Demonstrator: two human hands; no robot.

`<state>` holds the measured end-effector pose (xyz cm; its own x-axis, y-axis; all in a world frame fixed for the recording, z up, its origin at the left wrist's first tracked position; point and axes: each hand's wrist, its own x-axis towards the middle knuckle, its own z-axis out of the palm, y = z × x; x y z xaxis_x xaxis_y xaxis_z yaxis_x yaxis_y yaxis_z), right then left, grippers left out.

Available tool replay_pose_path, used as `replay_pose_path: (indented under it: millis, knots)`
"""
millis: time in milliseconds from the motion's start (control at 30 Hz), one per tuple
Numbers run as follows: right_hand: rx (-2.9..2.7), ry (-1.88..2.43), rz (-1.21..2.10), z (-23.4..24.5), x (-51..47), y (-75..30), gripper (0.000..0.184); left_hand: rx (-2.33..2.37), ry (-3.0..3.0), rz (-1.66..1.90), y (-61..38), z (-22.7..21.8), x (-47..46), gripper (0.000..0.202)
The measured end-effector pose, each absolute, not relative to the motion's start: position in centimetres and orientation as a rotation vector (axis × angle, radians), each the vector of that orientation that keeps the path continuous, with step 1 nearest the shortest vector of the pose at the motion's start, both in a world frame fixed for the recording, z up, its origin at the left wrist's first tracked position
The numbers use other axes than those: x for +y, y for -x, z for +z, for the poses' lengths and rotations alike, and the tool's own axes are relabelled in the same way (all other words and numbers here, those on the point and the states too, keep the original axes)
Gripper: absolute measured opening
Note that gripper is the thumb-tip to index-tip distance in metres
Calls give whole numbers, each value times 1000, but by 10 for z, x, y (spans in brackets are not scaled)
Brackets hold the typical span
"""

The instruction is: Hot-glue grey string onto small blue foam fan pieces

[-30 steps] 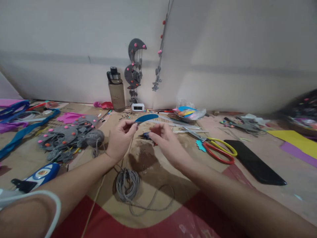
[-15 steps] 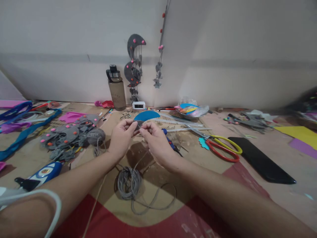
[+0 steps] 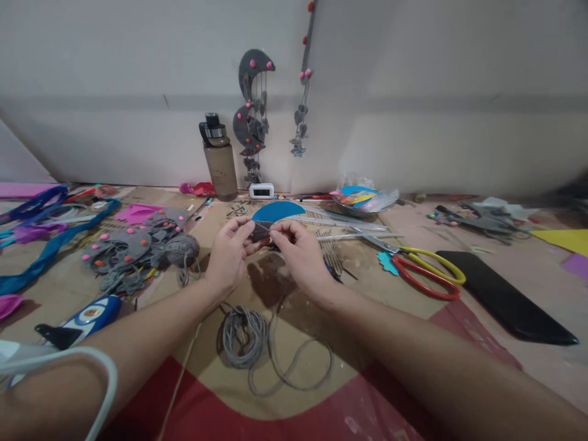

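My left hand (image 3: 230, 252) is closed, pinching a small dark grey felt piece (image 3: 261, 231) between thumb and fingers. A strand of grey yarn runs across the face of that felt. My right hand (image 3: 299, 257) is closed at the felt's right edge, its thumb and forefinger pinching the strand. Below both hands lies a loose coil of grey yarn (image 3: 245, 337) on the cardboard, with a loop trailing to its right. A rounded blue piece (image 3: 278, 211) shows just behind the felt, its lower part hidden.
Scissors (image 3: 425, 269) and a black slab (image 3: 503, 297) lie to the right. At left are grey felt pieces with pompoms (image 3: 133, 245), a yarn ball (image 3: 182, 250) and a blue-white tool (image 3: 92, 315). A bottle (image 3: 221, 165) stands at the back; a white cable (image 3: 108, 373) crosses my left forearm.
My right hand has drawn slightly away from the left, exposing more felt with the strand stretched across it. The whole view has shifted a little.
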<state>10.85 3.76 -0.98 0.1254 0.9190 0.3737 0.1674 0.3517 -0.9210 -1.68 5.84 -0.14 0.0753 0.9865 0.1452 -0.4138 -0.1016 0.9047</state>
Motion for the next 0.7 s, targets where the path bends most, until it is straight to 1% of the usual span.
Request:
replay_pose_path:
  millis: [200, 467, 700]
  knots:
    - [-1278, 1179, 748, -8, 37, -110, 20, 775, -1007, 1376, 16, -1, 57, 18]
    - [-1200, 1189, 724, -13, 41, -109, 21, 768, -980, 1388, 14, -5, 57, 18]
    - [-1154, 1168, 771, -18, 45, -109, 21, 756, -972, 1374, 14, -4, 56, 18]
